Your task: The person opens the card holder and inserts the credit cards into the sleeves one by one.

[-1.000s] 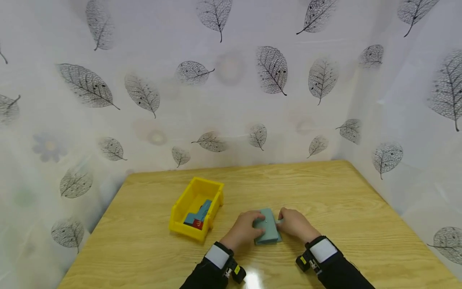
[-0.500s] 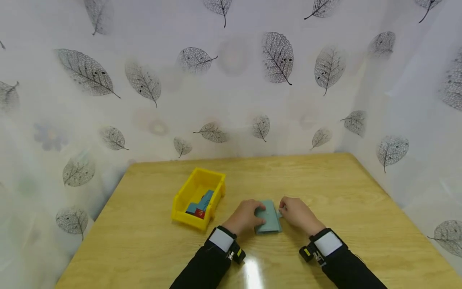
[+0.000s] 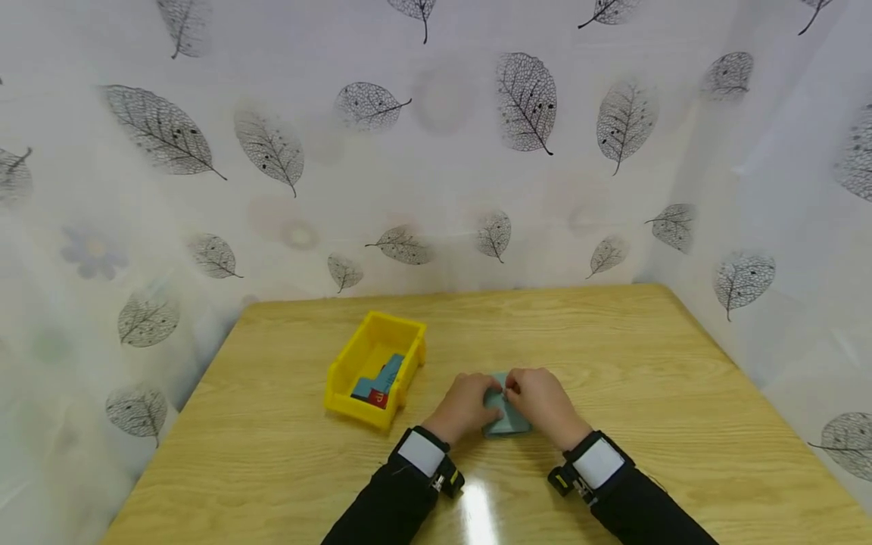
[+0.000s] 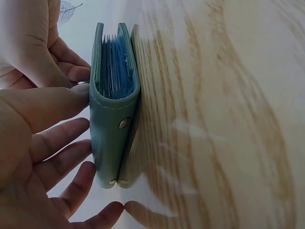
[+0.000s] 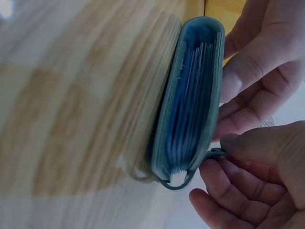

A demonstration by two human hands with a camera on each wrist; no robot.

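Note:
A teal snap-closure card holder (image 3: 509, 427) lies flat on the wooden table. Clear sleeves (image 4: 112, 67) fill it, seen end-on in both wrist views. My left hand (image 3: 466, 406) presses its thumb and fingertips on the upper cover near the spine, where metal studs show in the left wrist view. Over the other side, my right hand (image 3: 545, 401) pinches the closure strap (image 5: 217, 152) between thumb and index finger. In the right wrist view the strap loops around the edge and up over the cover. The snap itself is hidden by the fingers.
Left of the hands stands a yellow bin (image 3: 341, 413) holding a blue and red item (image 3: 378, 383). The table (image 3: 613, 341) reaches back to a pale curtain (image 3: 436, 182) printed with leaves.
My right hand has moved left, bringing the strap from beside the card holder up over its cover. The left hand keeps its place on the cover. The head view has tilted down slightly.

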